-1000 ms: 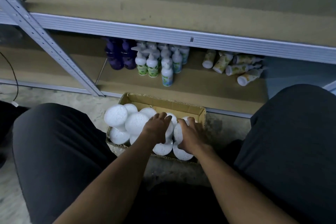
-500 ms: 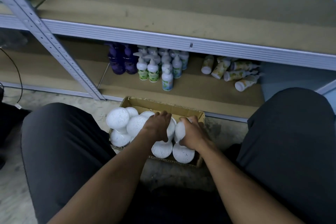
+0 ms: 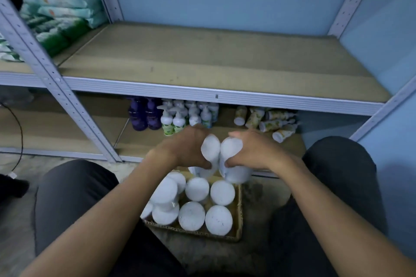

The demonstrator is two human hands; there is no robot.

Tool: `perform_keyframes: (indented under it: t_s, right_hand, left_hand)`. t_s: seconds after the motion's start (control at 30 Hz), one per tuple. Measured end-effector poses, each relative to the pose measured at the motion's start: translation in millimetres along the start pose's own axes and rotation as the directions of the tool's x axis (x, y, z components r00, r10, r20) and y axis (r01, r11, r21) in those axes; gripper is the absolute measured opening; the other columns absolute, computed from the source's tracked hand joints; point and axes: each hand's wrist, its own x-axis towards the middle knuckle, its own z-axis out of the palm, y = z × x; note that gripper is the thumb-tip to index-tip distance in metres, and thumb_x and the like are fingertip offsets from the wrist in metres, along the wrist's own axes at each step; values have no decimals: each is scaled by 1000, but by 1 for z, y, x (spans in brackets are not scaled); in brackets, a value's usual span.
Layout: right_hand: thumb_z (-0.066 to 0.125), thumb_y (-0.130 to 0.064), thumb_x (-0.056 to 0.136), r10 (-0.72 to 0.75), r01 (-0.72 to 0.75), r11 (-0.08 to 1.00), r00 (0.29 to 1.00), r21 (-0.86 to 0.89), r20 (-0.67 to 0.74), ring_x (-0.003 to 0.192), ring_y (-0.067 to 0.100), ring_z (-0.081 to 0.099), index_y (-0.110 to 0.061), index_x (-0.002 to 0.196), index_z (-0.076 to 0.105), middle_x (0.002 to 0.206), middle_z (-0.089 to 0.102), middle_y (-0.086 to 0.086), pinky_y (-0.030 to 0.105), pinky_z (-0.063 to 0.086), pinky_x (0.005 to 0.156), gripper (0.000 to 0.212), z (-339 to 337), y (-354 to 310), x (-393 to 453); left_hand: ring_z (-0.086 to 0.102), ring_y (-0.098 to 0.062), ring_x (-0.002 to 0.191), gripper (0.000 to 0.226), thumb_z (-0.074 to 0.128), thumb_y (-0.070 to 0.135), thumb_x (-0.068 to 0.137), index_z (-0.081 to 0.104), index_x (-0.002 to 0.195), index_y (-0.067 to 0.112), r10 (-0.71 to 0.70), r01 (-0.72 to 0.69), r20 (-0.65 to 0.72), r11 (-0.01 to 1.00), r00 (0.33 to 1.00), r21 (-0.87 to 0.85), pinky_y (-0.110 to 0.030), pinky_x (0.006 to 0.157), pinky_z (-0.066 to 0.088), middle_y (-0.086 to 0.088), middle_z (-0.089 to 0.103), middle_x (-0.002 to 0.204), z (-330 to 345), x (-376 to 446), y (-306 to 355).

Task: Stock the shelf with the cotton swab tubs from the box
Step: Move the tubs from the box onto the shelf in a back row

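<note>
A cardboard box (image 3: pixel 239 216) sits on the floor between my knees, filled with several white-lidded cotton swab tubs (image 3: pixel 191 216). My left hand (image 3: pixel 184 148) grips one tub (image 3: pixel 210 148) and my right hand (image 3: pixel 252 153) grips another tub (image 3: pixel 231 159). Both tubs are lifted above the box and touch each other. Above and beyond them lies the brown middle shelf board (image 3: pixel 213 65), bare across its width.
The lower shelf holds purple bottles (image 3: pixel 144 114), white pump bottles (image 3: pixel 180 117) and toppled yellow-labelled bottles (image 3: pixel 270 121). Green and white packets (image 3: pixel 56 16) are stacked on the neighbouring shelf at left. A slanted metal upright (image 3: pixel 51 69) crosses the left side. A blue wall stands behind.
Both hands have risen out of the box, each with a tub. The camera has tilted up, bringing the whole middle shelf and the wall into sight.
</note>
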Motion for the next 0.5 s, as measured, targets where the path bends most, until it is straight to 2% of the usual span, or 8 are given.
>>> perform_keyframes:
  t_s: [0.07, 0.13, 0.2, 0.27, 0.33, 0.4, 0.5]
  right_hand:
    - [80, -52, 69, -4, 3, 1000, 999, -19, -40, 136, 21, 43, -32, 151, 41, 154, 40, -3, 37, 47, 99, 92, -29, -9, -16]
    - [79, -55, 67, -9, 6, 1000, 995, -27, -101, 120, 18, 54, -33, 140, 53, 137, 54, -6, 36, 52, 90, 80, -57, -16, -31]
    - [80, -54, 66, -15, 9, 999, 984, -36, -180, 112, 18, 57, -31, 130, 61, 128, 59, -6, 38, 53, 89, 70, -85, -21, -41]
    - [81, -53, 66, -36, 25, 998, 972, -50, -233, 107, 18, 58, -33, 131, 61, 131, 58, -4, 38, 56, 83, 71, -112, -21, -47]
    - [81, -53, 65, -37, 23, 998, 962, -56, -270, 114, 16, 55, -40, 140, 53, 141, 51, -6, 32, 54, 82, 81, -137, -17, -48]
    - [82, -52, 65, -34, 16, 998, 952, -64, -305, 117, 15, 52, -42, 142, 50, 144, 49, -7, 30, 49, 84, 84, -160, -9, -43]
    - [83, -51, 65, -29, 7, 998, 930, -62, -367, 120, 16, 53, -38, 141, 52, 144, 52, -8, 33, 48, 92, 84, -191, 0, -32]
  left_hand:
    - [51, -23, 121, 80, 82, 47, 65, 50, 133, 19, 33, -33, -41, 999, 999, 12, -38, 96, 48, -2, 52, 132, -26, -3, 10]
    - [50, -22, 122, 77, 80, 48, 67, 49, 133, 21, 68, -65, -84, 997, 994, 36, -36, 97, 46, 2, 53, 131, -54, -4, 21]
    - [49, -20, 126, 85, 81, 48, 68, 46, 140, 21, 99, -94, -132, 995, 986, 46, -34, 101, 44, 3, 51, 137, -85, -3, 33]
    - [49, -17, 127, 91, 81, 50, 67, 44, 145, 23, 130, -118, -155, 990, 979, 82, -31, 102, 43, 5, 49, 141, -115, 1, 46]
    - [52, -15, 123, 94, 80, 56, 64, 43, 146, 29, 158, -141, -160, 984, 974, 110, -34, 98, 48, 9, 49, 142, -144, 12, 58]
    - [54, -14, 121, 93, 79, 59, 62, 44, 144, 33, 184, -163, -174, 978, 967, 128, -37, 96, 51, 12, 49, 141, -168, 27, 69]
    - [46, -12, 131, 93, 79, 58, 66, 43, 147, 32, 232, -198, -207, 965, 951, 172, -32, 103, 43, 12, 45, 148, -194, 58, 82]
